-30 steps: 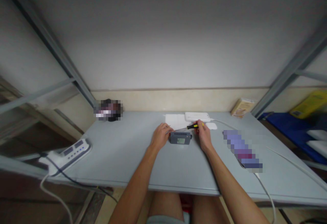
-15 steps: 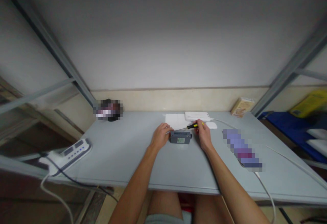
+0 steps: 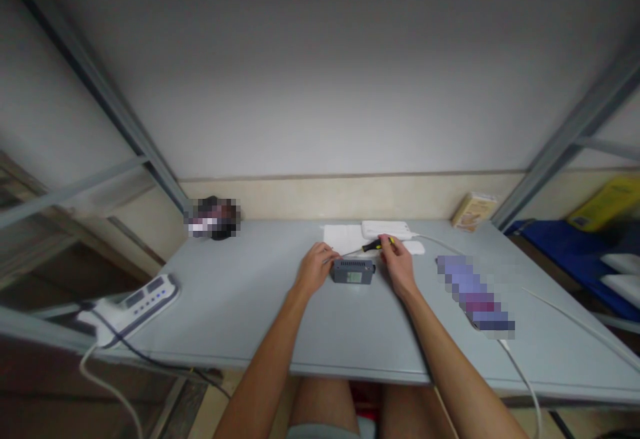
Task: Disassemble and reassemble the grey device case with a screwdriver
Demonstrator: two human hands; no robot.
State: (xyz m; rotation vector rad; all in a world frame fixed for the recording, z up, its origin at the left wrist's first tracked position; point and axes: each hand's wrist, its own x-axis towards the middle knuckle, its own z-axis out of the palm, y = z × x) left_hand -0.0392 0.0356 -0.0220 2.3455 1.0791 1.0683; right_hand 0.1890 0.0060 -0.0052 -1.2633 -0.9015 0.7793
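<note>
My right hand (image 3: 397, 262) pinches the black and yellow handle of a screwdriver (image 3: 371, 246). Its thin metal shaft runs left, nearly level, toward my left hand (image 3: 315, 267). The left fingers are closed on the shaft near its tip, partly covering it. Just in front of the shaft, a dark grey box (image 3: 353, 272) with a row of vent slots and a pale label stands on the table, between both hands. Whether the left fingertips also touch the box I cannot tell.
White paper (image 3: 343, 234) and a white power bank (image 3: 385, 229) with a cable lie behind the hands. A blurred-out phone (image 3: 473, 292) is at right, a small carton (image 3: 474, 212) at the back right. A power strip (image 3: 133, 309) sits at the left edge of the grey table (image 3: 240, 292).
The screwdriver's handle has shifted slightly left, and the right fingers now hold it nearer its rear end. My left hand and the grey box stay in about the same place.
</note>
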